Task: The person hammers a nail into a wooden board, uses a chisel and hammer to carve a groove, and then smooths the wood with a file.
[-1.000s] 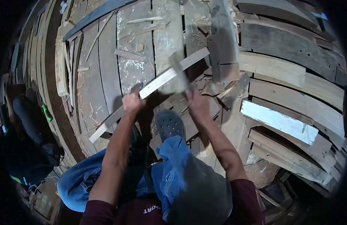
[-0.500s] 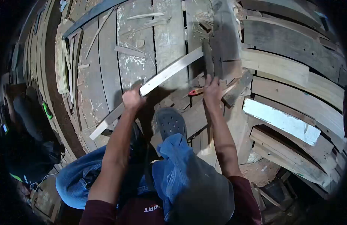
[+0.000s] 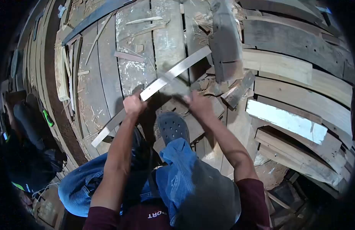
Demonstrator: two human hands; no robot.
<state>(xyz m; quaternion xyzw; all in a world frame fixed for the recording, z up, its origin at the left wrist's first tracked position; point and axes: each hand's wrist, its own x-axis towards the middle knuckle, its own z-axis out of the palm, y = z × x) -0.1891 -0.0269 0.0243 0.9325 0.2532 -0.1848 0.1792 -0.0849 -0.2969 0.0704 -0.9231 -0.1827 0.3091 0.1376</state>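
A long, pale wooden strip lies slanted across the planks, its far end against a dark timber block. My left hand is closed around the strip's lower middle. My right hand is closed on a flat-bladed tool, smeared by motion, with its blade overlapping the strip in this view. The tool's exact kind I cannot tell. My shoe stands just below the strip, between my hands.
Wood shavings and offcuts litter the plank floor. A short timber piece lies right of my right hand. Stacked boards fill the right side, including one with a white face. At the left lies a dark bag.
My right hand has moved left and slightly down; its blade has swung from beside the dark block to across the strip. My left hand stays on the strip.
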